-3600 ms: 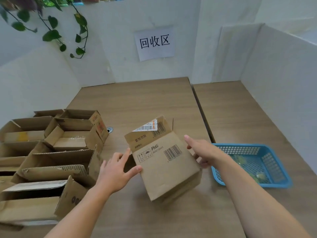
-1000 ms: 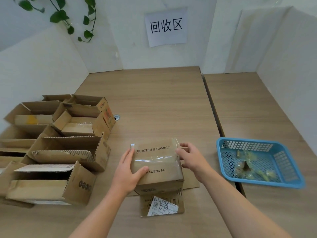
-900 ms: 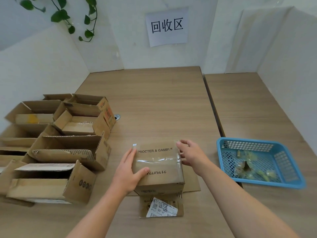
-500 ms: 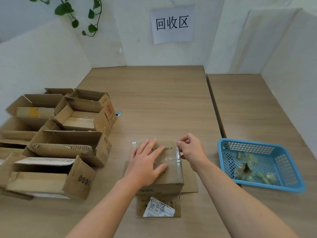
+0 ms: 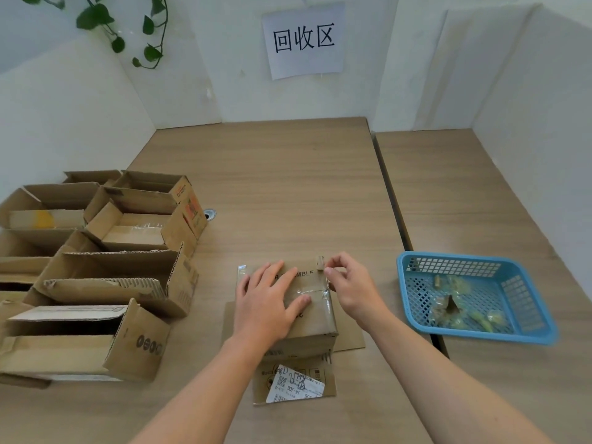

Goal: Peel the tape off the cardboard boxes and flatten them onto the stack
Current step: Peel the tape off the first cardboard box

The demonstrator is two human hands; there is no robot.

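A small brown cardboard box [image 5: 315, 322] stands on the wooden table [image 5: 282, 193] in front of me, bottom side up, its flaps spread flat beneath it. Clear tape [image 5: 315, 291] runs across its top. My left hand [image 5: 267, 302] lies flat on the box top, fingers spread, pressing it down. My right hand [image 5: 347, 283] pinches a lifted end of the tape [image 5: 319, 262] at the box's far right corner. A torn shipping label [image 5: 294, 387] shows on the near flap.
Several open cardboard boxes [image 5: 105, 267] crowd the table's left side. A blue plastic basket [image 5: 474, 296] holding crumpled tape scraps sits at the right. White partition walls close in the back and sides, with a paper sign [image 5: 304, 40] and a vine [image 5: 128, 27].
The box was turned over and set down on the table. My left hand moved from its side onto its top. My right hand has lifted a tape end off the far right corner.
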